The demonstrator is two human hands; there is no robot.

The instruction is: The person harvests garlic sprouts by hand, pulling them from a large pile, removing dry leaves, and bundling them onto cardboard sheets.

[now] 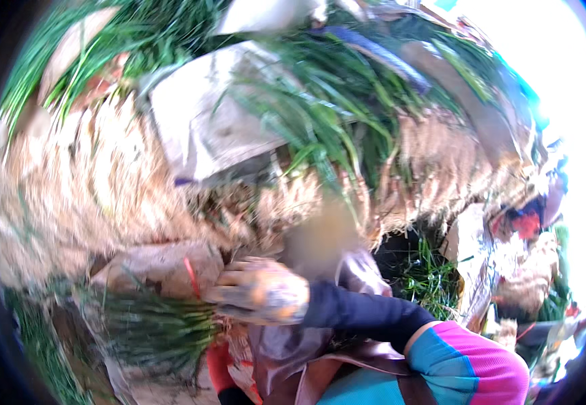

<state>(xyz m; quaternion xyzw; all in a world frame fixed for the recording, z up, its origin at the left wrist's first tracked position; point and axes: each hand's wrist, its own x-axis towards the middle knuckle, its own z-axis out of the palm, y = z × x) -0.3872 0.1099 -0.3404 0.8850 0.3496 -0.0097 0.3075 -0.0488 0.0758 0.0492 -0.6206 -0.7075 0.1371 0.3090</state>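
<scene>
The picture is motion-blurred. My right hand (260,294), smeared with dirt, comes in from the lower right on a dark sleeve with a blue and pink cuff. Its fingers are curled around the end of a bundle of thin green stalks (154,329) that points left. A red band (191,277) sticks up beside the knuckles. Just under the bundle is a red-orange shape (219,366) that may be my left hand in a glove. It is too blurred and cut off to tell its grip.
Big heaps of green stalks with pale brown roots (333,115) lie across the top and middle. White sacks (198,121) lie among them. Another root pile (70,196) fills the left. A brownish apron (286,351) covers my lap.
</scene>
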